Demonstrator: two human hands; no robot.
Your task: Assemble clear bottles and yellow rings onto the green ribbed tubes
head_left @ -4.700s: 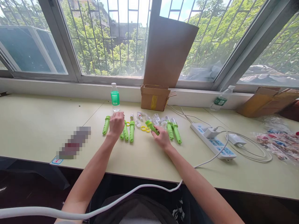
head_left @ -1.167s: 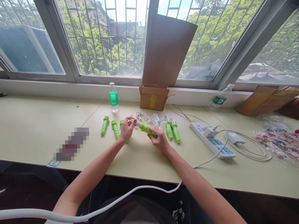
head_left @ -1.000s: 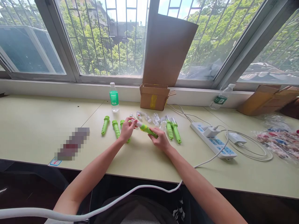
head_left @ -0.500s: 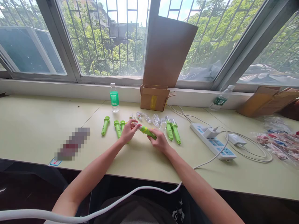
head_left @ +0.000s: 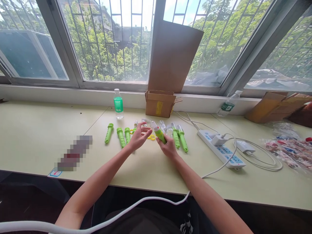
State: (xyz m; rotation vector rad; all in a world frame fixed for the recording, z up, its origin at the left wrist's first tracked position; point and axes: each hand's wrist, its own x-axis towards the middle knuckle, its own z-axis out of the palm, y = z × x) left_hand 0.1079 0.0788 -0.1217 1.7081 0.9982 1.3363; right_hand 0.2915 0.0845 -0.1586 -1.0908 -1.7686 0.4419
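Observation:
My right hand [head_left: 168, 148] is closed around a green tube-shaped handle [head_left: 160, 134] with a white tip carrying a red spot, tilted up and away to the left. Just left of it, my left hand [head_left: 140, 136] is off the handle, its fingers apart and holding nothing. Several green handles [head_left: 109, 133] lie to the left, partly hidden by my left hand. A yellow ring-shaped piece [head_left: 151, 137] rests on the table between my hands. Clear plastic caps [head_left: 162, 124] lie behind. Right of my right hand are two green handles with clear caps [head_left: 182, 138].
A green-labelled water bottle [head_left: 118, 104] and a small cardboard box [head_left: 159, 104] stand along the window side. To the right are a white power strip [head_left: 221, 149] with cables, another bottle [head_left: 229, 104] and bagged small parts [head_left: 290, 151]. A white cable [head_left: 136, 204] crosses in front of me.
My left hand has let go of the tip of the green handle and opened. My right hand has turned the handle more upright, its white tip with a red spot now showing.

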